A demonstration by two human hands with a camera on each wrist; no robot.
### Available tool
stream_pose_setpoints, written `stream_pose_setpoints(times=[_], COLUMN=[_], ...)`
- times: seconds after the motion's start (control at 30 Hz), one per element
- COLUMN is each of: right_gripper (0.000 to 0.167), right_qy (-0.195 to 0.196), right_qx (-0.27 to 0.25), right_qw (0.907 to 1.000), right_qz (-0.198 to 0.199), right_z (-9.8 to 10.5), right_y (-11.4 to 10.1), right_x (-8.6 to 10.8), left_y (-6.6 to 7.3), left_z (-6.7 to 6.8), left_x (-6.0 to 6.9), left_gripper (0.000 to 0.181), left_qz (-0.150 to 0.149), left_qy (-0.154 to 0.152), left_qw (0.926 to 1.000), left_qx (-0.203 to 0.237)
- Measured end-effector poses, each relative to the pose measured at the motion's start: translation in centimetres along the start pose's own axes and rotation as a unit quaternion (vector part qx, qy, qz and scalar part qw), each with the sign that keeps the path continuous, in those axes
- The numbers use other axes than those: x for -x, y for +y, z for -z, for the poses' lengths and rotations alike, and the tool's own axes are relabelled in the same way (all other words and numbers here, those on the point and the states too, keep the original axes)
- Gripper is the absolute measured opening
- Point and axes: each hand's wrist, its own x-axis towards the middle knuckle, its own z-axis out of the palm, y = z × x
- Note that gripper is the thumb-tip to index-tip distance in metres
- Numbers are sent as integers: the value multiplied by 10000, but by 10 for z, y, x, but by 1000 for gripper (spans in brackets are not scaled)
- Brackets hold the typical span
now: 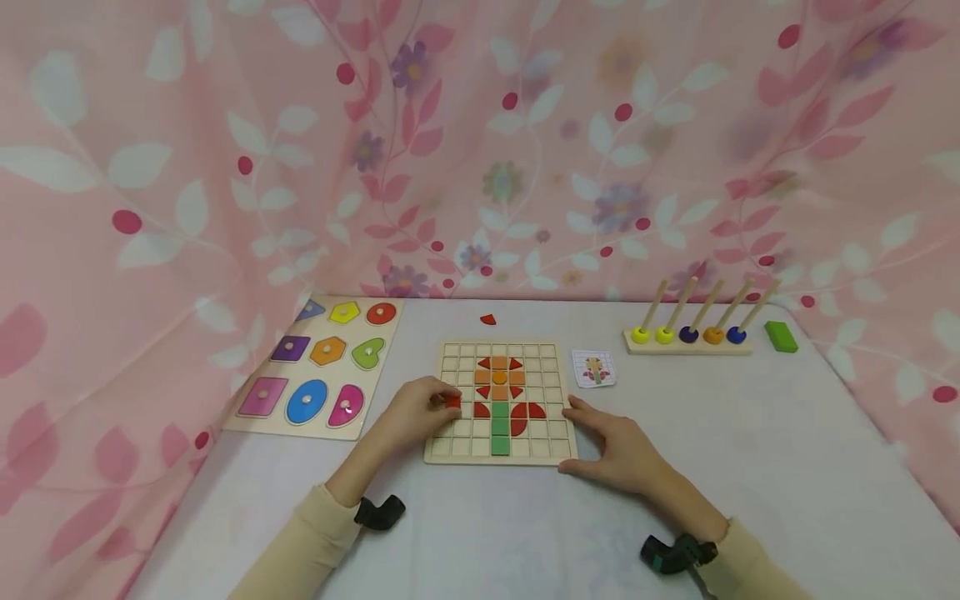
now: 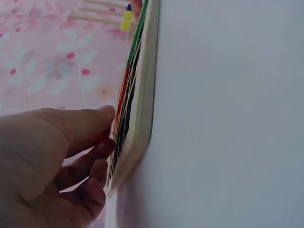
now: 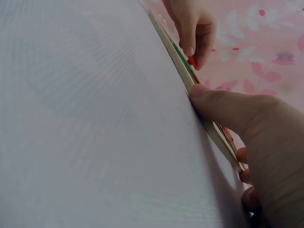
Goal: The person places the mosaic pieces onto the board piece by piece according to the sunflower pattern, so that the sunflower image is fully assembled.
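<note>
A wooden grid board [image 1: 457,446] lies on the table, bearing orange squares [image 1: 500,363], green squares [image 1: 500,428] and red pieces [image 1: 519,419] set out as a flower. At the board's left side my left hand [image 1: 416,411] pinches a small red piece [image 1: 453,402] between thumb and finger; in the left wrist view this piece [image 2: 105,136] is mostly hidden. My right hand [image 1: 622,450] rests against the board's right edge, thumb at the near corner and fingers farther up. The right wrist view shows the thumb [image 3: 218,104] touching the board's edge [image 3: 178,61].
A pattern card [image 1: 594,368] lies right of the board, and a red piece [image 1: 488,319] lies beyond it. On the left is a shape puzzle [image 1: 300,418]. A peg stand with beads [image 1: 686,348] and a green block [image 1: 782,337] stand at the back right, before a flowered curtain.
</note>
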Motion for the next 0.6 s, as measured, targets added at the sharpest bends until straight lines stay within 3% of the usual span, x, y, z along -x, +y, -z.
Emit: stream_pose_setpoints(times=[0.2,0.6], right_gripper=[82,82], right_qy=[-16,-79], right_qx=[15,44], right_qw=[10000,9999], right_qz=[-11,-55], right_z=[3,0], right_y=[0,-2], right_x=[-1,-1], left_y=[5,-1], left_z=[-10,-11], left_x=[0,3], left_gripper=[23,19], left_qz=[-418,-463], left_qy=[-57,170], left_qw=[9990,9988], left_qx=[-112,28])
